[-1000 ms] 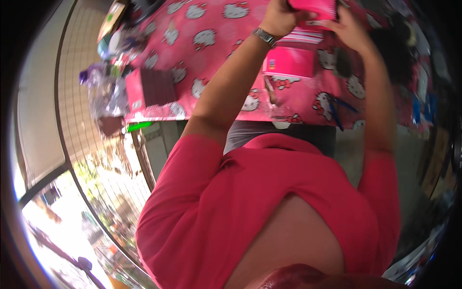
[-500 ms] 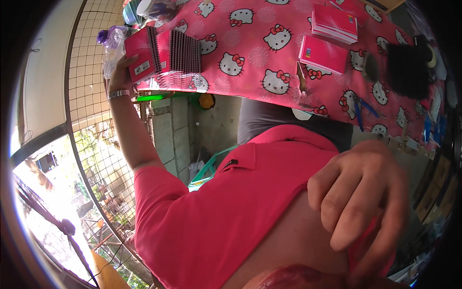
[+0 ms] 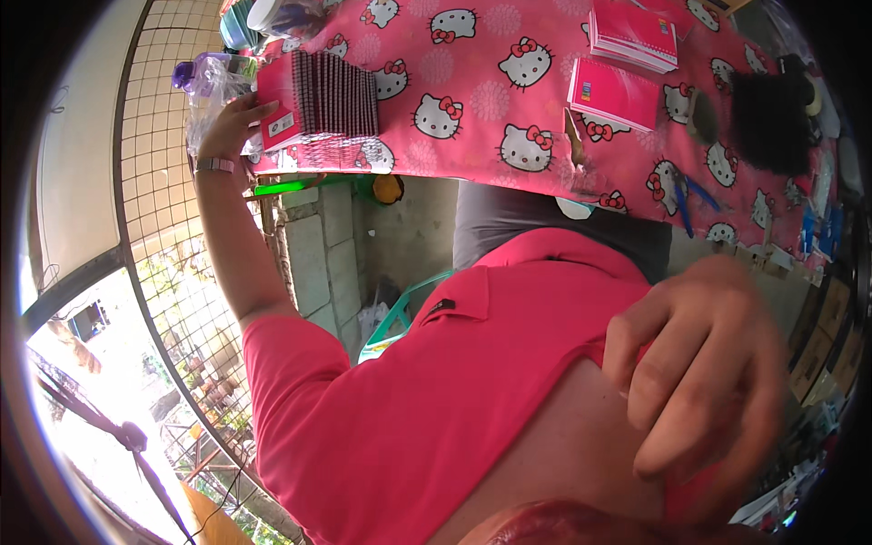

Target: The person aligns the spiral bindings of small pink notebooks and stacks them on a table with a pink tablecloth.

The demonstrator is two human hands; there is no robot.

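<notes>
At the table's left end, a row of spiral notebooks with pink covers stands packed together, wire bindings showing. My left hand rests against the outermost pink cover, fingers reaching onto it and holding nothing apart from the row. My right hand is raised close in front of my chest at the lower right. Its fingers are curled in, and whatever lies inside them is hidden. Two more piles of pink notebooks lie flat on the right side of the table: a nearer one and a farther one.
A pink patterned cloth, torn near its front edge, covers the table. Blue-handled pliers and a black fuzzy object lie at the right. Clear plastic and a purple-capped bottle stand beside my left hand. Wire mesh runs along the left.
The outer notebook at my left hand, tilted apart before, now stands against the row. My left hand has shifted slightly left. My right hand stays raised, moved slightly right.
</notes>
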